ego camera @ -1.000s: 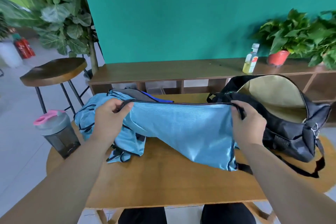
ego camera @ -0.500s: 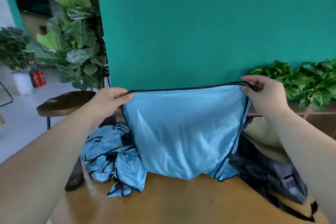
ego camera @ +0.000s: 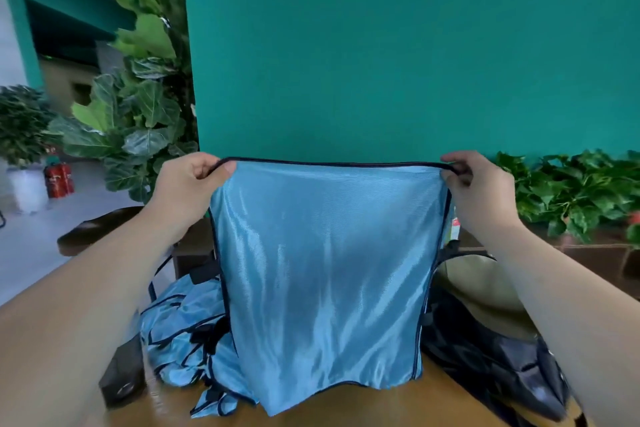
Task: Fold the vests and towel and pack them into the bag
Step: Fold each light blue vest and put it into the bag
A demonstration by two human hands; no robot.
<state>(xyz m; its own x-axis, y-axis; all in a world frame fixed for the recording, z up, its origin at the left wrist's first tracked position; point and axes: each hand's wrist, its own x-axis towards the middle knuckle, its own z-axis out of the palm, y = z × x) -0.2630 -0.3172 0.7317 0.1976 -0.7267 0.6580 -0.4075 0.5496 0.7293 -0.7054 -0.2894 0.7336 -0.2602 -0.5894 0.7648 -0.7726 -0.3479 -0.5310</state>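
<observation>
A shiny light-blue vest (ego camera: 325, 281) with dark piping hangs stretched in front of me, its lower edge just above the wooden table (ego camera: 346, 409). My left hand (ego camera: 187, 184) pinches its top left corner. My right hand (ego camera: 481, 187) pinches the top right corner. More crumpled blue vests (ego camera: 180, 336) lie in a heap on the table at the lower left. The black bag (ego camera: 491, 357) lies open on the right, showing a beige lining, and the hanging vest hides part of it. No towel can be made out.
A dark shaker bottle (ego camera: 121, 378) stands blurred at the table's left edge. A wooden stool (ego camera: 93, 229) is behind it, with leafy plants (ego camera: 138, 114) at the left and along the shelf (ego camera: 581, 253) at the right. A green wall fills the background.
Both hands lifted the vest from the table up to chest height, so it now hangs flat and spread. The view tilted upward with them.
</observation>
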